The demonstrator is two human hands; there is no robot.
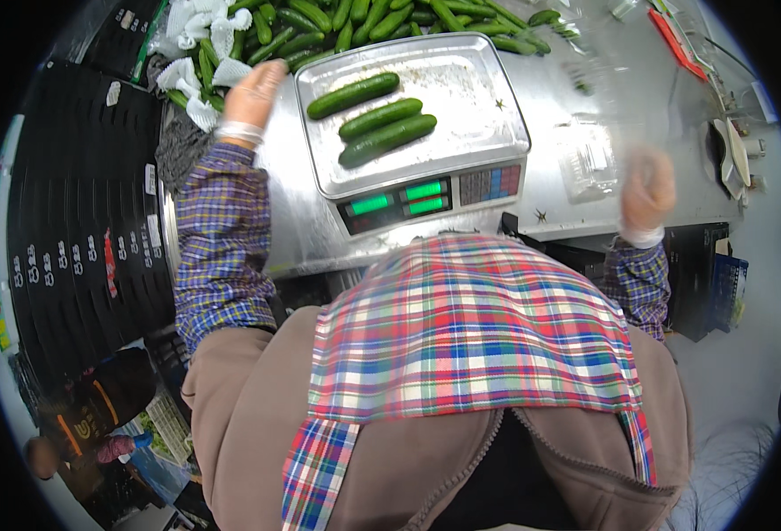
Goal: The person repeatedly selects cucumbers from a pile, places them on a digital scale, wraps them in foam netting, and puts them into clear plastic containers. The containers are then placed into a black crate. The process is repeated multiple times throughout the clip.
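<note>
Crates (85,221) are standing at nine o'clock from the scale (490,183), and the left hand (254,96) is reaching up just beside it at nine, its grip hidden. Beyond, a cucumber heap (355,25) is lying toward twelve, while three cucumbers (380,119) are resting left of centre on the scale's tray (466,97). Past a clear plastic box (588,161) at three, the right hand (648,190) is blurring, seemingly curled, whether pinching anything I cannot tell.
</note>
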